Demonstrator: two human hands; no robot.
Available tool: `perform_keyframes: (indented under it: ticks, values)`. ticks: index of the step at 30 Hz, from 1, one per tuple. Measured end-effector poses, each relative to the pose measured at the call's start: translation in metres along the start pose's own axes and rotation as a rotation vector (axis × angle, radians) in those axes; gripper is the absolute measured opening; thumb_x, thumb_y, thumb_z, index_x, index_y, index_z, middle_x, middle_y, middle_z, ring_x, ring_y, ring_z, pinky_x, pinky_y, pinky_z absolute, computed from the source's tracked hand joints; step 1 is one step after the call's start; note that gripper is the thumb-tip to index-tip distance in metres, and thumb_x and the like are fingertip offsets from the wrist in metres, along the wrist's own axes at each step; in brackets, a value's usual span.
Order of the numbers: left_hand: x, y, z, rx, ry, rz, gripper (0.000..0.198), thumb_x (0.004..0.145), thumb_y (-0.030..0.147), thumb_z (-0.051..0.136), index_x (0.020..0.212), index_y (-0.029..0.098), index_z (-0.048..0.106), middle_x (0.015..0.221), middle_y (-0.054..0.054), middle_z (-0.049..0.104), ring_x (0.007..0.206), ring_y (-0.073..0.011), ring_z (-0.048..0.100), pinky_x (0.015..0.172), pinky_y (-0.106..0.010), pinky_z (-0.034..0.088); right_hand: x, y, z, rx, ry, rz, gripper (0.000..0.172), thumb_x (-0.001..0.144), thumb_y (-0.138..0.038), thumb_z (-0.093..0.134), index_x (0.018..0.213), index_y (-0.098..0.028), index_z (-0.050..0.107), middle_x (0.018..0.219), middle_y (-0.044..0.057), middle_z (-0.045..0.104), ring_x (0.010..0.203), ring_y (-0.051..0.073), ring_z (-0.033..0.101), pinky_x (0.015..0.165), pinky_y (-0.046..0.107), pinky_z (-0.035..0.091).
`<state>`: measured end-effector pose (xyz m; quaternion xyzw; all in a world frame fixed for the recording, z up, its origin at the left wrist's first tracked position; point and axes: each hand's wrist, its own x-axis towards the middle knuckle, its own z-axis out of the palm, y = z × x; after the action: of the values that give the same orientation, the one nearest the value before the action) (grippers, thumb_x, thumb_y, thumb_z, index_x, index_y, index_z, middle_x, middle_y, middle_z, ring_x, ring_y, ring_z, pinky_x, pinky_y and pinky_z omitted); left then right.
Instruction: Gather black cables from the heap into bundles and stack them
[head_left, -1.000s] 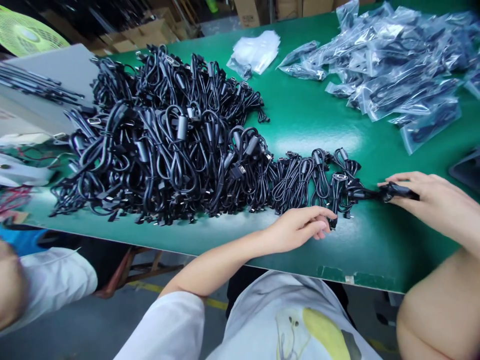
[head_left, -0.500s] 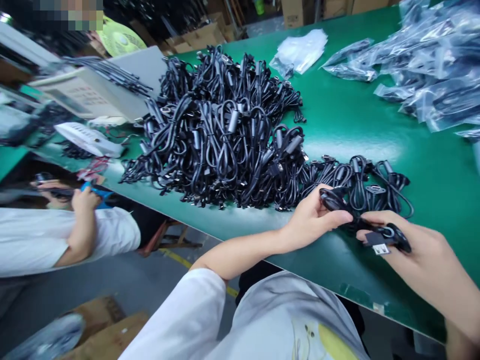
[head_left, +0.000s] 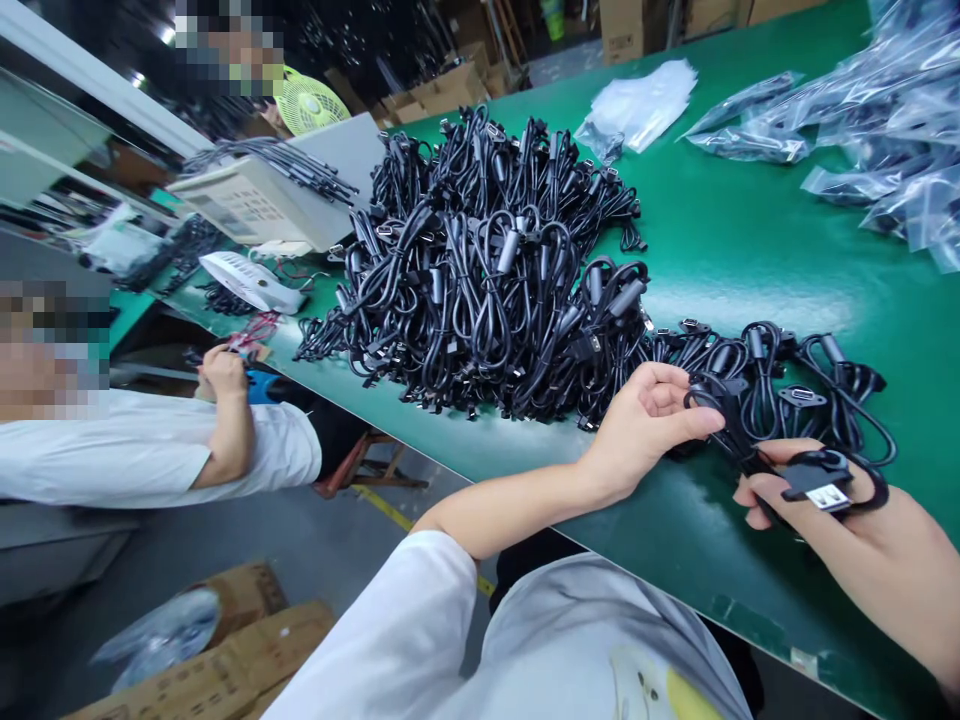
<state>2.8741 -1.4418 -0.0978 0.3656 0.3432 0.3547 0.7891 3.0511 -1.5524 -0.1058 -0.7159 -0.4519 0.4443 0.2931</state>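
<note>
A large heap of coiled black USB cables (head_left: 480, 310) lies on the green workbench (head_left: 750, 240), with ferrite beads on the cords. To its right, a thinner spread of the same cables (head_left: 772, 385) runs along the bench. My left hand (head_left: 649, 425) lies palm up at the near end of this spread, its fingers against a black cable loop (head_left: 709, 400). That cable runs across to my right hand (head_left: 821, 510), which grips a coiled part of it. A connector with a metal end (head_left: 829, 497) shows between my right fingers.
Clear bags of packed cables (head_left: 892, 130) lie at the far right, and a crumpled white plastic bag (head_left: 637, 105) is near the far edge. A co-worker's hand (head_left: 223, 372) works beyond the bench's left side. Cardboard boxes (head_left: 225, 660) sit on the floor below the near edge.
My view has swung, shifting the bench right. The cable held between my hands now stretches further, and my right hand has moved right, its connector turned to face up.
</note>
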Motion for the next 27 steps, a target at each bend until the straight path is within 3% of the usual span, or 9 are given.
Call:
perform_keyframes:
  ticks: [5,8,12,15,18,21,24,27]
  values:
    - [-0.003,0.003,0.002,-0.029,-0.04,0.006,0.046,0.063,0.034,0.087,0.093,0.016,0.057,0.086,0.0,0.066,0.079,-0.0095,0.059,0.084,-0.028,0.045,0.005,0.013,-0.001,0.047,-0.002,0.095,0.049,0.077,-0.069,0.06,0.106,-0.03,0.063,0.085,-0.001,0.076,0.081,0.024,0.072,0.076,0.032,0.055]
    - [-0.003,0.003,0.003,-0.059,-0.059,0.043,0.044,0.063,0.033,0.086,0.093,0.017,0.059,0.087,0.001,0.065,0.082,-0.0096,0.058,0.088,-0.028,0.044,0.005,0.01,0.001,-0.033,0.027,0.019,0.045,0.078,-0.068,0.06,0.104,-0.032,0.066,0.091,-0.002,0.077,0.087,0.024,0.072,0.076,0.031,0.055]
    - [-0.002,0.003,0.002,-0.07,-0.071,0.065,0.048,0.056,0.029,0.09,0.09,0.018,0.057,0.078,0.004,0.063,0.073,-0.008,0.057,0.082,-0.026,0.045,0.001,0.006,0.003,-0.155,0.097,-0.128,0.036,0.081,-0.06,0.059,0.106,-0.037,0.068,0.101,-0.003,0.077,0.081,0.024,0.073,0.063,0.032,0.054]
    - [0.0,0.004,0.0,-0.049,-0.055,0.061,0.052,0.053,0.028,0.091,0.091,0.018,0.057,0.078,0.004,0.064,0.071,-0.008,0.058,0.081,-0.027,0.046,0.001,0.007,0.002,-0.088,0.078,-0.133,0.033,0.082,-0.059,0.059,0.105,-0.037,0.067,0.092,-0.004,0.077,0.077,0.024,0.073,0.063,0.032,0.056]
    - [0.001,0.004,-0.003,-0.023,-0.081,0.067,0.049,0.06,0.031,0.089,0.096,0.018,0.058,0.083,0.002,0.066,0.075,-0.0094,0.061,0.084,-0.028,0.046,0.002,0.007,0.001,-0.011,0.004,-0.156,0.03,0.084,-0.057,0.057,0.103,-0.035,0.066,0.078,-0.004,0.075,0.07,0.023,0.072,0.062,0.032,0.057]
    - [0.0,0.004,-0.004,0.033,-0.171,0.098,0.049,0.065,0.034,0.086,0.103,0.019,0.058,0.091,0.0,0.066,0.084,-0.0112,0.061,0.085,-0.028,0.045,0.001,0.004,0.003,-0.259,0.174,-0.378,0.027,0.09,-0.043,0.052,0.112,-0.036,0.064,0.093,-0.002,0.075,0.078,0.025,0.071,0.066,0.036,0.054]
    - [0.0,0.006,-0.004,0.108,-0.192,0.173,0.046,0.063,0.029,0.088,0.095,0.019,0.057,0.087,0.001,0.064,0.083,-0.0103,0.06,0.082,-0.025,0.045,-0.004,0.001,0.011,-0.669,0.377,-0.658,0.039,0.091,-0.028,0.05,0.129,-0.034,0.057,0.098,0.002,0.071,0.08,0.027,0.066,0.072,0.041,0.048]
    - [0.002,0.008,-0.004,0.089,-0.226,0.204,0.036,0.068,0.026,0.085,0.091,0.018,0.058,0.085,0.001,0.067,0.082,-0.0107,0.062,0.084,-0.028,0.047,-0.008,0.0,0.016,-0.797,0.438,-0.745,0.047,0.089,-0.021,0.054,0.135,-0.03,0.052,0.09,0.003,0.069,0.074,0.028,0.06,0.07,0.042,0.044]
